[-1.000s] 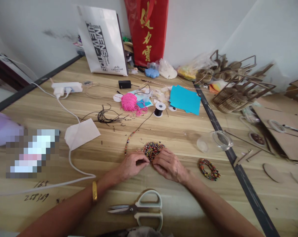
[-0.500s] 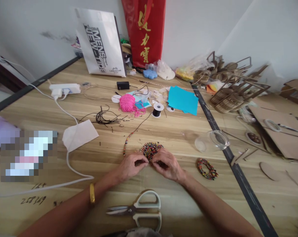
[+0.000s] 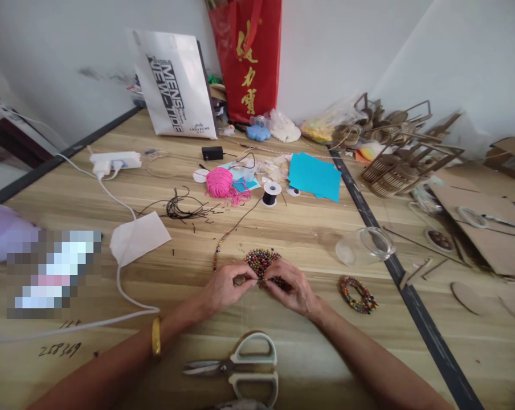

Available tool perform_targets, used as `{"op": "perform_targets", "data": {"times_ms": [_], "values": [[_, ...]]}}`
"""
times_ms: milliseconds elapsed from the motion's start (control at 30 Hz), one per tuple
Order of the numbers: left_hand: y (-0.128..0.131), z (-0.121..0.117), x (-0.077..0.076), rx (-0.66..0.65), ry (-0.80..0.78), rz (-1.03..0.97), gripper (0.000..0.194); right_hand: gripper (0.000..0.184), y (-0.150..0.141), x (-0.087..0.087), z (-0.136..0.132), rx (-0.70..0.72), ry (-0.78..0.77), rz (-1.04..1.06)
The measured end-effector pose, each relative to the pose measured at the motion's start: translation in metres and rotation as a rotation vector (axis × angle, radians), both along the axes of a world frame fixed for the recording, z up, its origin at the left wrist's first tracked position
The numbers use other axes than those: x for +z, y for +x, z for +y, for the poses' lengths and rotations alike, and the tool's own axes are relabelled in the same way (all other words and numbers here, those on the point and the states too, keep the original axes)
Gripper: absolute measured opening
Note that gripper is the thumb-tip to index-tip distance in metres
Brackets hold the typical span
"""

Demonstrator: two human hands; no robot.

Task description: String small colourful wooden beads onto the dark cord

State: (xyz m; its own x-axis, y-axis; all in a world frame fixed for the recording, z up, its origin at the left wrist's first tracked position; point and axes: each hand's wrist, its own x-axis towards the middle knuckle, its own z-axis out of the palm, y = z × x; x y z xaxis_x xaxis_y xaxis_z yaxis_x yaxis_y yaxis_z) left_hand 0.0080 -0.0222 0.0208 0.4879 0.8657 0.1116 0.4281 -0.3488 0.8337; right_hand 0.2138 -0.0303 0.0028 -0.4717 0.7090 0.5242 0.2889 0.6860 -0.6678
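My left hand [image 3: 228, 287] is closed in a pinch on the end of a dark cord [image 3: 245, 215]. That cord runs from a black spool [image 3: 270, 195] and carries a row of small coloured beads [image 3: 217, 250], which passes behind the hand. Close against it, my right hand [image 3: 292, 286] pinches something tiny at the fingertips, apparently a bead. Just behind both hands lies a pile of multicoloured beads [image 3: 262, 261], partly covered by them. To the right rests a coiled bead string [image 3: 358, 294]. White-handled scissors [image 3: 232, 365] lie open nearest me.
A clear jar [image 3: 366, 246] lies on its side at right, before bamboo baskets [image 3: 405, 171]. Pink yarn [image 3: 219, 182], blue sheets [image 3: 315, 176] and black cord pieces [image 3: 184, 205] lie farther back. A white cable [image 3: 125, 290] crosses the left. Two bags, white [image 3: 176, 85] and red [image 3: 251, 62], stand behind.
The view has shifted slightly. My fingertips have come a little closer together over the front of the bead pile; the cord, spool and scissors stay in place.
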Motion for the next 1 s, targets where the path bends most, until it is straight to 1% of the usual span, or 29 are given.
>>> {"op": "perform_targets", "data": {"times_ms": [167, 300, 433, 533, 667, 900, 1000], "values": [[0.002, 0.003, 0.005, -0.004, -0.027, 0.019, 0.008, 0.010, 0.001, -0.002, 0.000, -0.011, 0.028, 0.032], [0.006, 0.006, 0.006, -0.002, -0.067, 0.035, 0.007, 0.010, 0.001, -0.006, 0.001, -0.017, 0.003, 0.040], [0.011, 0.007, 0.001, 0.025, -0.120, 0.001, 0.008, 0.010, 0.001, -0.007, 0.002, -0.045, 0.003, 0.059], [0.012, 0.007, -0.004, 0.041, -0.127, -0.039, 0.009, 0.010, 0.001, -0.006, 0.002, -0.062, 0.015, 0.061], [0.011, 0.005, -0.008, 0.040, -0.098, -0.067, 0.010, 0.009, 0.001, -0.004, 0.003, -0.072, 0.026, 0.043], [0.010, 0.004, -0.017, 0.031, 0.023, -0.062, 0.009, 0.012, 0.001, -0.004, 0.003, -0.051, 0.031, 0.027], [0.009, 0.005, -0.018, 0.031, 0.032, -0.052, 0.009, 0.013, 0.001, -0.004, 0.003, -0.043, 0.029, 0.026]]}}
